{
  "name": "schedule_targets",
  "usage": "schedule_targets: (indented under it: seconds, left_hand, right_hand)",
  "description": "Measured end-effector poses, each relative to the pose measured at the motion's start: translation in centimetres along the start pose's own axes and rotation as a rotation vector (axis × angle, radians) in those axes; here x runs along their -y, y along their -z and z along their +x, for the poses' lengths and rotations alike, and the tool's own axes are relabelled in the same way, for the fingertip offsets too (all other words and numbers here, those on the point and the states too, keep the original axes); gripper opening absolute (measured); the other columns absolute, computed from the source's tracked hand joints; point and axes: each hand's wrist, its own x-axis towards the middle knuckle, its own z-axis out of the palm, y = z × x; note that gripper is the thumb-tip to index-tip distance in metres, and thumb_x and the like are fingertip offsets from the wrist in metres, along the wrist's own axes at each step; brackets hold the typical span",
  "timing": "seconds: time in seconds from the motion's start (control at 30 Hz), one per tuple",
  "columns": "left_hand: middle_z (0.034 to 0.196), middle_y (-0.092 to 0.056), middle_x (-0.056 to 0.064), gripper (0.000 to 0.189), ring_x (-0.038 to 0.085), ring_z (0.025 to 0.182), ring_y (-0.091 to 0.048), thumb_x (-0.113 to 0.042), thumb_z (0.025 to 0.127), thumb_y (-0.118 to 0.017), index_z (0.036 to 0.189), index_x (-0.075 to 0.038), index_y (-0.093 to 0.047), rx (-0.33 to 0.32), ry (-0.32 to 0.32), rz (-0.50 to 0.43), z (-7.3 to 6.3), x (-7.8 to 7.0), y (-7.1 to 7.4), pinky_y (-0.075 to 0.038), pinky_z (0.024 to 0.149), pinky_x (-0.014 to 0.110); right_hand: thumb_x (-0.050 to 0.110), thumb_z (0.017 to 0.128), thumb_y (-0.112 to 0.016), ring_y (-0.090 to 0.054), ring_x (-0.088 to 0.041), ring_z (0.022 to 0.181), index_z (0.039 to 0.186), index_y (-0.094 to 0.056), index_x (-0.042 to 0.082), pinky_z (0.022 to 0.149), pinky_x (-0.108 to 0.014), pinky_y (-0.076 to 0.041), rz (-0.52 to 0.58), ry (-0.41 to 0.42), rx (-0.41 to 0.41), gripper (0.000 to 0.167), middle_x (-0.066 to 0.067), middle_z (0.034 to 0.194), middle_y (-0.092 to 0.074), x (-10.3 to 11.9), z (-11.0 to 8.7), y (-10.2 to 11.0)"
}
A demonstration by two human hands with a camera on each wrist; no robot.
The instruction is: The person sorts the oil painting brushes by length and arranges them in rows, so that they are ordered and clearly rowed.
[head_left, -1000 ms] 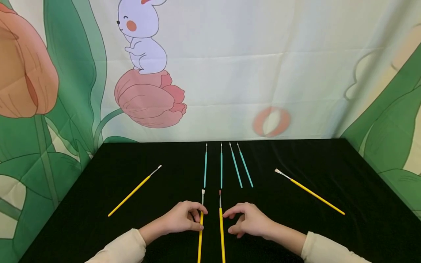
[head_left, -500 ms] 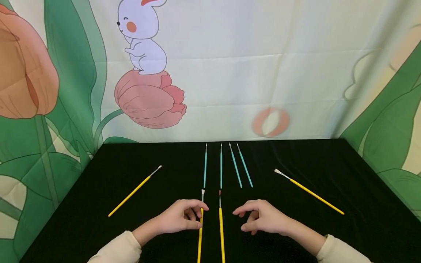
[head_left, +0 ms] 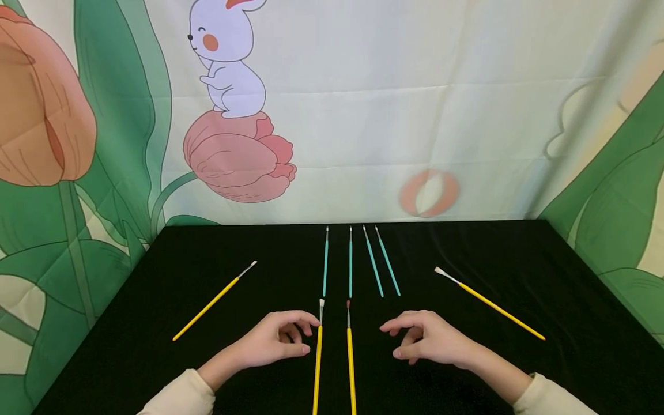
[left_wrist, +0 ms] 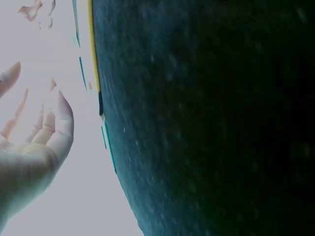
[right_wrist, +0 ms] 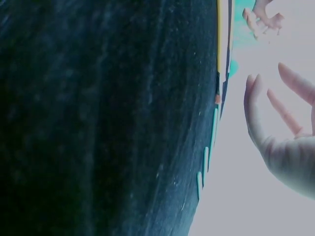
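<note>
Two yellow-handled paintbrushes lie side by side at the front middle: the left paintbrush (head_left: 318,369) has white bristles, the right paintbrush (head_left: 351,369) dark red ones. Just left of the white-bristled one is my left hand (head_left: 275,340), fingers bent loosely round nothing; its index fingertip overlaps the brush's edge in the head view. In the left wrist view, that hand (left_wrist: 42,137) appears raised off the cloth, apart from the brush. My right hand (head_left: 436,340) hovers to the right of the red-bristled brush with a gap between them, its fingers relaxed and holding nothing.
Several thin teal brushes (head_left: 350,268) lie further back, two of them slanted. One yellow brush (head_left: 212,301) lies diagonally at left, another yellow brush (head_left: 500,309) at right. Black cloth (head_left: 482,248) covers the table; a printed curtain (head_left: 353,115) hangs behind.
My left hand has drawn left off the white-bristled brush that its thumb and fingers were around. My right hand has moved right, away from the red-bristled brush. The brushes lie as before.
</note>
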Motion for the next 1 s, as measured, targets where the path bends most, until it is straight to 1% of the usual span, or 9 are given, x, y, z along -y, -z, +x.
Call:
schedule_targets:
  seconds: [0.1, 0.23, 0.37, 0.5, 0.57, 0.73, 0.83, 1.0]
  left_hand:
    - [0.105, -0.051, 0.021, 0.04, 0.013, 0.073, -0.057, -0.008, 0.083, -0.064, 0.12, 0.0, -0.052, -0.045, -0.002, 0.033, -0.2, 0.1, 0.5, -0.05, 0.064, 0.028]
    - [0.106, -0.05, 0.019, 0.042, 0.014, 0.073, -0.056, -0.011, 0.082, -0.065, 0.121, -0.003, -0.052, -0.099, 0.011, 0.089, -0.4, 0.3, 1.2, -0.049, 0.065, 0.028]
    - [0.109, -0.049, 0.019, 0.042, 0.015, 0.075, -0.057, -0.012, 0.082, -0.066, 0.122, -0.005, -0.052, -0.119, 0.028, 0.105, -0.5, 0.5, 1.7, -0.049, 0.065, 0.03]
    - [0.114, -0.046, 0.018, 0.042, 0.015, 0.077, -0.058, -0.01, 0.081, -0.066, 0.121, -0.005, -0.053, -0.14, 0.046, 0.116, -0.6, 0.8, 2.3, -0.049, 0.064, 0.03]
    - [0.115, -0.045, 0.016, 0.043, 0.016, 0.079, -0.057, -0.01, 0.08, -0.067, 0.121, -0.005, -0.053, -0.159, 0.056, 0.137, -0.6, 1.0, 2.6, -0.049, 0.064, 0.03]
    - [0.116, -0.042, 0.012, 0.041, 0.021, 0.084, -0.055, -0.011, 0.079, -0.068, 0.118, -0.007, -0.055, -0.232, 0.099, 0.194, -0.8, 1.5, 3.6, -0.049, 0.066, 0.031]
    - [0.117, -0.041, 0.012, 0.041, 0.024, 0.086, -0.054, -0.011, 0.078, -0.069, 0.117, -0.008, -0.057, -0.278, 0.119, 0.22, -0.9, 1.8, 4.3, -0.048, 0.067, 0.032]
    - [0.116, -0.043, 0.011, 0.04, 0.023, 0.086, -0.053, -0.009, 0.077, -0.07, 0.115, -0.008, -0.058, -0.344, 0.141, 0.244, -1.0, 2.4, 5.6, -0.047, 0.068, 0.033]
  right_hand:
    - [0.007, 0.082, -0.064, -0.063, -0.021, 0.071, 0.12, -0.052, -0.008, 0.06, -0.037, -0.053, 0.001, 0.005, -0.016, 0.043, -0.024, 0.108, -0.049, -0.1, -0.2, 0.4]
    - [0.007, 0.082, -0.064, -0.062, -0.025, 0.072, 0.121, -0.052, -0.007, 0.061, -0.037, -0.053, -0.007, -0.027, -0.04, 0.043, -0.023, 0.109, -0.048, -0.4, -0.3, 1.1]
    - [0.008, 0.082, -0.064, -0.061, -0.028, 0.072, 0.122, -0.052, -0.006, 0.063, -0.037, -0.053, -0.018, -0.064, -0.063, 0.045, -0.023, 0.11, -0.048, -0.7, -0.4, 1.8]
    - [0.009, 0.081, -0.065, -0.061, -0.027, 0.073, 0.123, -0.051, -0.005, 0.063, -0.037, -0.053, -0.021, -0.074, -0.078, 0.046, -0.023, 0.11, -0.048, -1.2, -0.5, 2.4]
    - [0.01, 0.081, -0.065, -0.061, -0.027, 0.074, 0.123, -0.051, -0.005, 0.063, -0.037, -0.053, -0.026, -0.075, -0.083, 0.046, -0.023, 0.11, -0.048, -1.4, -0.6, 2.6]
    - [0.013, 0.081, -0.065, -0.061, -0.029, 0.073, 0.122, -0.052, -0.004, 0.063, -0.037, -0.053, -0.047, -0.087, -0.093, 0.047, -0.024, 0.11, -0.049, -1.6, -0.8, 2.9]
    - [0.014, 0.081, -0.066, -0.06, -0.03, 0.074, 0.123, -0.052, -0.003, 0.064, -0.037, -0.052, -0.044, -0.11, -0.099, 0.047, -0.024, 0.111, -0.049, -1.6, -0.8, 3.2]
    - [0.015, 0.08, -0.066, -0.06, -0.031, 0.077, 0.123, -0.051, -0.003, 0.064, -0.037, -0.052, -0.044, -0.134, -0.11, 0.049, -0.024, 0.111, -0.048, -1.8, -0.9, 3.7]
